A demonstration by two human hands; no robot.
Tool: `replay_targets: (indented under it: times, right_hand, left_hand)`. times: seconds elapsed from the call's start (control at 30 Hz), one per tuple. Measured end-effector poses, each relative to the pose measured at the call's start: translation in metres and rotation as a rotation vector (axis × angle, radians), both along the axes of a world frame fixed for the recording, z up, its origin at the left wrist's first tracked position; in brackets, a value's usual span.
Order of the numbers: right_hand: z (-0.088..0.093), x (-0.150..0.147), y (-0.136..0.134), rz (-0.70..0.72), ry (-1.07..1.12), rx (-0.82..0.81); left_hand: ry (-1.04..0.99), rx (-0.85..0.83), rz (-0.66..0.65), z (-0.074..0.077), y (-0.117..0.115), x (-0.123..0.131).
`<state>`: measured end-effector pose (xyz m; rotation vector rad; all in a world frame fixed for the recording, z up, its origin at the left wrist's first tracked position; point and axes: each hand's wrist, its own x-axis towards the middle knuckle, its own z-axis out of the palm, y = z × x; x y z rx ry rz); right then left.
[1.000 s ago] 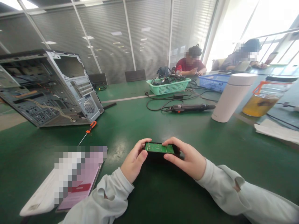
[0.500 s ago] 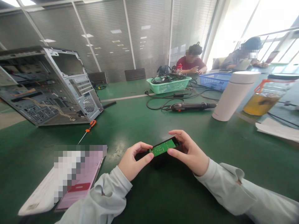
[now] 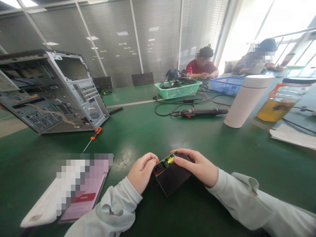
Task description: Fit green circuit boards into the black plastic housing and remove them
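Note:
A green circuit board (image 3: 164, 162) with a yellow component and dark parts on it stands at the edge of a flat black case (image 3: 174, 179), low in the middle of the view. My left hand (image 3: 141, 171) pinches the board's left end between thumb and fingers. At the other end, my right hand (image 3: 201, 167) has its thumb by the yellow component and its fingers behind the board. The case lies below both hands, tilted towards me; whether the board is fastened to it I cannot tell.
An open computer case (image 3: 74, 98) stands on the left, an orange-handled screwdriver (image 3: 96, 132) before it. Papers (image 3: 84, 187) lie near my left sleeve. Beyond my hands are a corded electric screwdriver (image 3: 202, 113), a green basket (image 3: 177, 91), a white flask (image 3: 243, 102) and a jar (image 3: 278, 105). Two people sit farther back.
The board has turned: its flat green face showed before, and now its component side and the black case's broad face show. My left fingers have closed more tightly at the left end.

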<state>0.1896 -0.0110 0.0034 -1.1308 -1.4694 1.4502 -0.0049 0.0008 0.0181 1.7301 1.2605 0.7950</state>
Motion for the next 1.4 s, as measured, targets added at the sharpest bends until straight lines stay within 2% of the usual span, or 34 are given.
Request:
replay_targets:
  times: [0.2, 0.3, 0.47, 0.67, 0.83, 1.0, 1.07, 1.23, 1.3, 1.4]
  right_hand:
    - [0.003, -0.001, -0.001, 0.066, -0.066, -0.027]
    - [0.007, 0.000, -0.001, 0.116, -0.079, -0.094]
    - [0.011, 0.005, -0.001, 0.176, -0.065, -0.050]
    - [0.013, 0.015, -0.003, 0.140, -0.125, 0.041]
    - [0.023, 0.019, -0.007, 0.181, -0.173, 0.082]
    - [0.024, 0.020, -0.008, 0.134, -0.138, 0.143]
    - [0.021, 0.021, -0.005, 0.138, -0.052, 0.032]
    - [0.012, 0.017, -0.001, 0.370, 0.470, -0.552]
    - [0.007, 0.013, -0.003, 0.419, 0.676, -0.665]
    - [-0.003, 0.007, -0.004, 0.450, 0.841, -0.710]
  left_hand:
    - [0.324, 0.193, -0.217, 0.000, -0.010, 0.001]
    - [0.322, 0.232, -0.204, -0.001, -0.010, 0.002]
    - [0.196, 0.173, -0.090, -0.007, -0.007, 0.001]
    - [0.010, 0.017, 0.030, -0.009, -0.007, 0.003]
    - [-0.275, -0.078, 0.314, -0.014, -0.002, 0.002]
    - [-0.632, -0.227, 0.301, -0.018, 0.014, -0.005]
    - [-0.814, -0.295, 0.367, -0.014, 0.017, -0.008]
    - [-0.986, -0.404, 0.386, 0.002, 0.014, -0.011]
    - [-0.992, -0.417, 0.384, 0.006, 0.012, -0.011]
    - [-0.983, -0.429, 0.373, 0.006, 0.011, -0.012]
